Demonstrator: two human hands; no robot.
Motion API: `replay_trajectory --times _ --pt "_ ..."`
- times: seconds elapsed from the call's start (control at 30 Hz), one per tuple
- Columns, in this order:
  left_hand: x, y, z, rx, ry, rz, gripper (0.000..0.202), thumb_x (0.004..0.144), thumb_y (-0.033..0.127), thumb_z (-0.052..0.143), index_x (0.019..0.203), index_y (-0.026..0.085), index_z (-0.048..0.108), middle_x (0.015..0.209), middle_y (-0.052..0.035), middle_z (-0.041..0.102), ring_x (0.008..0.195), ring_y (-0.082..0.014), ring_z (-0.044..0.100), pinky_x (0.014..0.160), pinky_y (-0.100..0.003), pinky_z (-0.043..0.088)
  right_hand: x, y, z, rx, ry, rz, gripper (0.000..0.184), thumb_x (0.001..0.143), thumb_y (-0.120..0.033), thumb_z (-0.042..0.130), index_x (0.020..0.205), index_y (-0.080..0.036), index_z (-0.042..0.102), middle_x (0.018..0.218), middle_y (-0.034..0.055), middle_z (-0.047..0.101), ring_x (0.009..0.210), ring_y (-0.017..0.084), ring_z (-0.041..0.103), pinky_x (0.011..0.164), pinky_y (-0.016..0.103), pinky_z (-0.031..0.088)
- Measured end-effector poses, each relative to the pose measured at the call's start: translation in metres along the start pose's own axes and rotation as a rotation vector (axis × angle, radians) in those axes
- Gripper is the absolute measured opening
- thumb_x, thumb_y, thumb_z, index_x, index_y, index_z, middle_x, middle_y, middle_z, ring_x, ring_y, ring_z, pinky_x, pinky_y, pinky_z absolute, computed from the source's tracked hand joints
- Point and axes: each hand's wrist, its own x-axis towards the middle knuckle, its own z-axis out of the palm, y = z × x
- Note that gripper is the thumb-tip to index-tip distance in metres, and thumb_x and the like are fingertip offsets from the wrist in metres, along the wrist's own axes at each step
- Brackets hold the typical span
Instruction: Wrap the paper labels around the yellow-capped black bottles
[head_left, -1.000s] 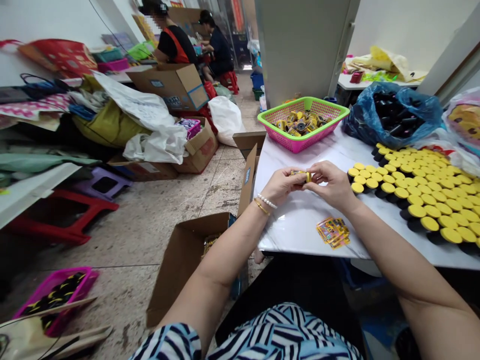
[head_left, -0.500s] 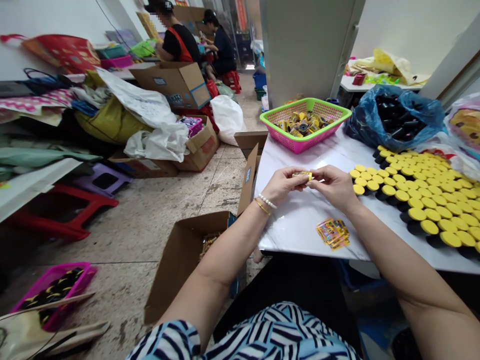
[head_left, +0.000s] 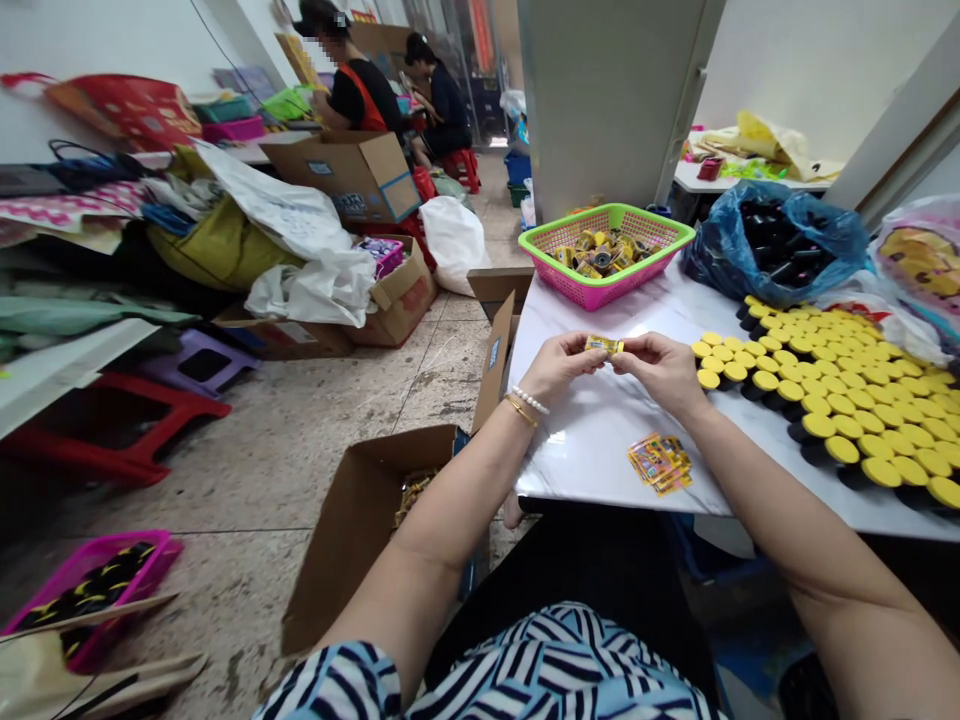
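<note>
Both my hands meet above a white marble-patterned table [head_left: 600, 445]. My left hand [head_left: 561, 368] and my right hand [head_left: 658, 373] pinch a small yellow printed label or wrapper [head_left: 604, 345] between their fingertips. A loose pile of similar printed yellow labels [head_left: 660, 465] lies just below my right hand. To the right stand rows of black cylinders with yellow caps [head_left: 832, 405]. A pink basket with a green rim [head_left: 604, 258] holds several small yellow-and-black items beyond my hands.
A blue plastic bag of black cylinders [head_left: 780, 245] sits at the table's far right. An open cardboard box [head_left: 360, 540] stands on the floor left of the table. Bags, boxes and stools crowd the floor, and two seated co-workers [head_left: 390, 90] work at the back.
My hands have drawn slightly apart and the small yellow item now shows more of its flat printed side. The view has tilted a little.
</note>
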Motion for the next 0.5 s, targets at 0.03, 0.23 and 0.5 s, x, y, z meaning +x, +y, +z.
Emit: replay_trajectory --times 0.03,0.23,0.5 --pt "0.001 -0.001 -0.001 0.008 -0.006 0.020 0.040 0.069 0.037 0.093 0.097 0.012 0.078 0.083 -0.0039 0.071 0.069 -0.0085 0.059 0.065 -0.020 0.043 0.001 0.001 0.001 0.046 -0.015 0.041 0.042 0.073 -0.053 0.088 0.098 -0.021 0.076 0.088 0.0046 0.079 0.076 0.021 0.076 0.079 0.042 0.068" --pt "0.000 0.000 0.000 -0.018 -0.050 -0.011 0.044 0.069 0.039 0.093 0.099 0.011 0.077 0.080 -0.0038 0.069 0.066 -0.0084 0.058 0.065 -0.022 0.043 -0.004 -0.003 0.004 -0.062 -0.036 -0.045 0.037 0.078 -0.049 0.085 0.100 -0.021 0.076 0.094 0.0060 0.079 0.081 0.022 0.077 0.080 0.041 0.066" --pt "-0.006 0.009 0.009 -0.176 -0.037 -0.202 0.059 0.070 0.053 0.091 0.112 0.017 0.071 0.091 -0.0056 0.072 0.070 -0.0132 0.068 0.064 -0.023 0.050 -0.004 -0.011 -0.003 -0.336 -0.033 -0.374 0.025 0.087 -0.036 0.077 0.111 -0.026 0.076 0.105 0.0065 0.074 0.088 0.021 0.073 0.081 0.040 0.066"
